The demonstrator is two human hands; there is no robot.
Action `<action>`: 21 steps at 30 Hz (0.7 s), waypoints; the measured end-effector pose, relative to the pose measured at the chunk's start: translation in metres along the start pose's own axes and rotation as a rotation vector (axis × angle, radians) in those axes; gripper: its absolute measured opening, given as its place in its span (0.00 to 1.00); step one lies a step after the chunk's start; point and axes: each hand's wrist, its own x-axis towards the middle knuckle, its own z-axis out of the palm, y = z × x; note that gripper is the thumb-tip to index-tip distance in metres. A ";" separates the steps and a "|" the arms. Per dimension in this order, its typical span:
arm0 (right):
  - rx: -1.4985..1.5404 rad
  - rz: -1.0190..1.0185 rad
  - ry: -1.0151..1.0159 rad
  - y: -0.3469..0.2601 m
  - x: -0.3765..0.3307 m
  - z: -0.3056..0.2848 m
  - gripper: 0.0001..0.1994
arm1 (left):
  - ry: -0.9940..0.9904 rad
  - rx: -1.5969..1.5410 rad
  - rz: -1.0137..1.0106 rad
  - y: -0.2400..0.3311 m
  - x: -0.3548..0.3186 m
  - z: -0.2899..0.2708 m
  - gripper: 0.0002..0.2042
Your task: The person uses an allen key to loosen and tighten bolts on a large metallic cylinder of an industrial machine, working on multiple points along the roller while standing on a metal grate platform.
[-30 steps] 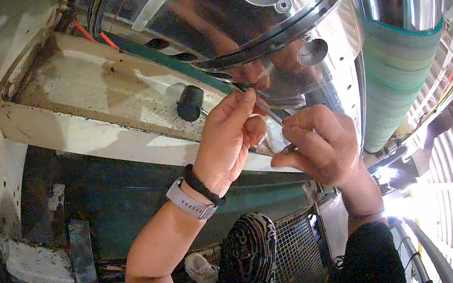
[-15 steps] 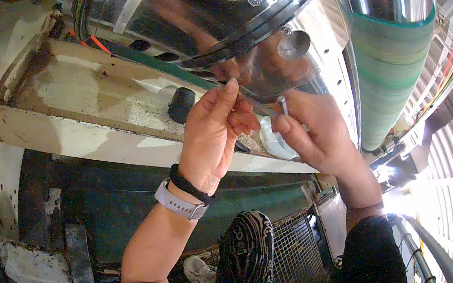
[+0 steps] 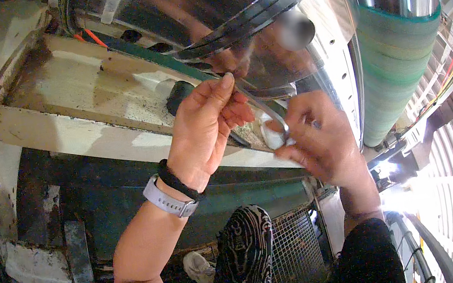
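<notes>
A thin, bent metal hex key [image 3: 263,105] slants down to the right beside a shiny metal cylinder [image 3: 268,68]. My left hand [image 3: 204,118] pinches its upper end between thumb and forefinger, close under the cylinder; the other fingers are loosely curled. The key's tip is hidden there. At the bent end, my right hand [image 3: 323,139] has its fingers curled around the key, somewhat smeared by motion. Below the key, a crumpled white piece [image 3: 273,134] lies in the cream metal trough [image 3: 70,77]. A black knob-like part [image 3: 178,97] is just left of my left hand.
A black ring band [image 3: 256,26] runs around the cylinder. On the right stands a green-wrapped roller [image 3: 399,63]. Orange strips [image 3: 94,37] show at the trough's far left. Below are my patterned knee [image 3: 246,244] and a wire mesh panel [image 3: 295,248].
The key's bent end has swung downward, and my right hand has moved slightly down with it. My left hand stays at the upper end. The cylinder's round recesses have shifted in view.
</notes>
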 end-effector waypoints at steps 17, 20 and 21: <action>-0.159 0.093 0.060 -0.009 0.037 -0.009 0.13 | 0.026 -0.059 0.027 -0.006 0.006 -0.001 0.06; 0.397 0.382 0.222 0.000 0.041 0.007 0.06 | -0.002 -0.106 0.021 -0.006 0.007 -0.001 0.07; 0.550 0.440 0.193 -0.002 0.041 0.005 0.06 | -0.049 -0.127 -0.010 -0.008 0.007 -0.003 0.08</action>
